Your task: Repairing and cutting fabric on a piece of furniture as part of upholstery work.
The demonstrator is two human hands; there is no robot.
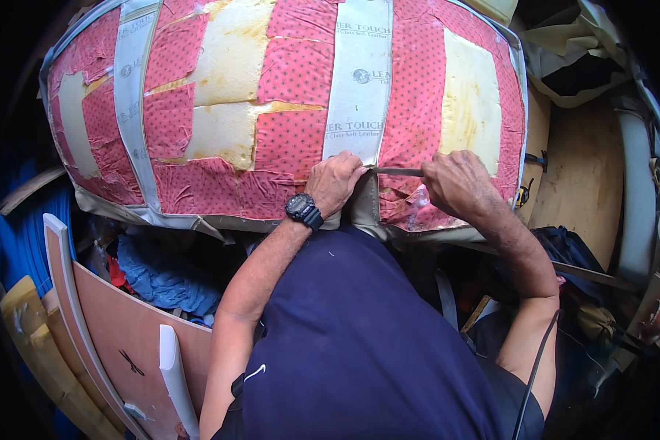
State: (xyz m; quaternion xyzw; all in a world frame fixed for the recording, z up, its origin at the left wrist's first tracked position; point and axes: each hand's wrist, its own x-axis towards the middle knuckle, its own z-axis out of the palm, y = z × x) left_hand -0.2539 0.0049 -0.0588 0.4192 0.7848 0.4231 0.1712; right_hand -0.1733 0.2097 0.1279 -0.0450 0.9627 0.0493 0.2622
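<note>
In front of me lies a large upholstered cushion (293, 66) with pink dotted fabric and patches of yellow foam. A pale leather-like strip (357, 81) with printing on it crosses the cushion from top to bottom. My left hand (335, 181), below a wrist with a black watch (304, 210), pinches the strip's lower end where it meets the cushion's front edge. In my closed right hand (455, 182) is a thin, dark, flat metal tool (397, 171). Its tip points left and reaches the strip beside my left fingers. The tool's handle is hidden in my fist.
A second pale strip (136, 88) crosses the cushion's left part. At lower left, scissors (131, 362) lie on a curved wooden panel (143, 315), near blue cloth (161, 275). A wooden board (576, 183) and draped cream material (572, 48) are at right.
</note>
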